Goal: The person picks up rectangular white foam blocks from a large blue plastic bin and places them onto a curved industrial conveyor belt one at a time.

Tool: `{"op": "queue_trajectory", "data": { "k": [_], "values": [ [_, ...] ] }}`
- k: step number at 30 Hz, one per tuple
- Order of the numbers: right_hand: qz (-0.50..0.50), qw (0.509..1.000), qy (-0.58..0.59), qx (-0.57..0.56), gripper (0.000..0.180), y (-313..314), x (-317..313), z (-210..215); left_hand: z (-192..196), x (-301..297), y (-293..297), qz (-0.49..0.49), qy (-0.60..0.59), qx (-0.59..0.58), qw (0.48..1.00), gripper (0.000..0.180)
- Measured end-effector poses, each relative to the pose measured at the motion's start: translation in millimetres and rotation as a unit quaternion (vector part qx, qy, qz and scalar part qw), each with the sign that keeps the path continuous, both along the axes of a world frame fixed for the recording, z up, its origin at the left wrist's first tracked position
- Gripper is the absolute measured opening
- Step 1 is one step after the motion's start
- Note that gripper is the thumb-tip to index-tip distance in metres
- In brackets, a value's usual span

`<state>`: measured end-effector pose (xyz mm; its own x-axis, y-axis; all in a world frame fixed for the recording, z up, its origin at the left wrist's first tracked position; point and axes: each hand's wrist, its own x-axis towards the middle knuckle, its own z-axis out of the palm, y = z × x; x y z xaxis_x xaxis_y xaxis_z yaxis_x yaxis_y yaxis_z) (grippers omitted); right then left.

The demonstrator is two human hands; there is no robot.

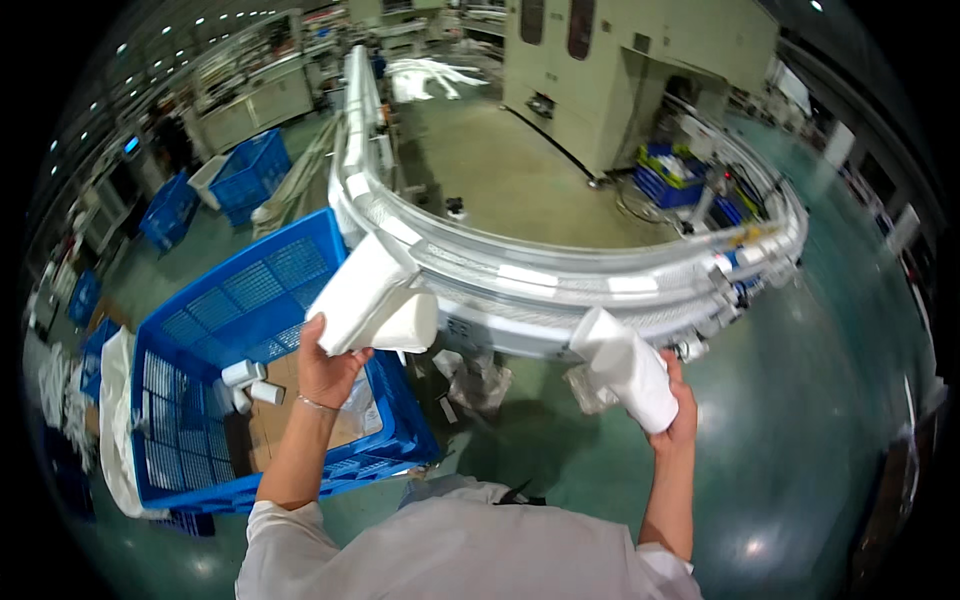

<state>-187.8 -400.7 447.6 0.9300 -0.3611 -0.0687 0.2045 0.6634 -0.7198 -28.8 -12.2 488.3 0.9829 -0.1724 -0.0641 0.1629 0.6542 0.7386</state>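
Observation:
My left hand (pixel 330 370) is closed around two soft white rolls (pixel 362 290), slightly flattened, which it holds above the far right side of a blue crate (pixel 240 285). To the right, my right hand (pixel 680 410) grips two more white rolls (pixel 632 378) pressed side by side and tilted. Both hands are raised on the near side of a curved conveyor (pixel 470 250), whose track carries several white pieces. Inside the crate, a few small white rolls (pixel 243 374) lie on brown cardboard (pixel 265 430). The fingers behind the rolls are partly hidden.
A large pale green machine (pixel 640 60) stands beyond the conveyor. Clear plastic bags (pixel 472 380) lie on the floor under it. A dark blue bin (pixel 670 175) sits by the machine, and more blue crates (pixel 250 175) stand at the far left. White cloth (pixel 122 430) hangs beside the near crate.

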Motion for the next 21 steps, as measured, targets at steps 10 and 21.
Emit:
{"op": "queue_trajectory", "data": {
  "k": [10, 21],
  "values": [
    [0.042, 0.998, 0.033, 0.043, 0.048, -31.9, 78.1, -11.8, -34.8, 21.8, 2.8, 0.133, 0.017, -0.009, 0.991, 0.059],
    [0.013, 0.993, 0.084, 0.077, 0.059, -76.9, 131.2, -15.4, -43.3, 31.9, 18.0, 0.224, 0.003, -0.043, 0.974, 0.052]
  ]
}}
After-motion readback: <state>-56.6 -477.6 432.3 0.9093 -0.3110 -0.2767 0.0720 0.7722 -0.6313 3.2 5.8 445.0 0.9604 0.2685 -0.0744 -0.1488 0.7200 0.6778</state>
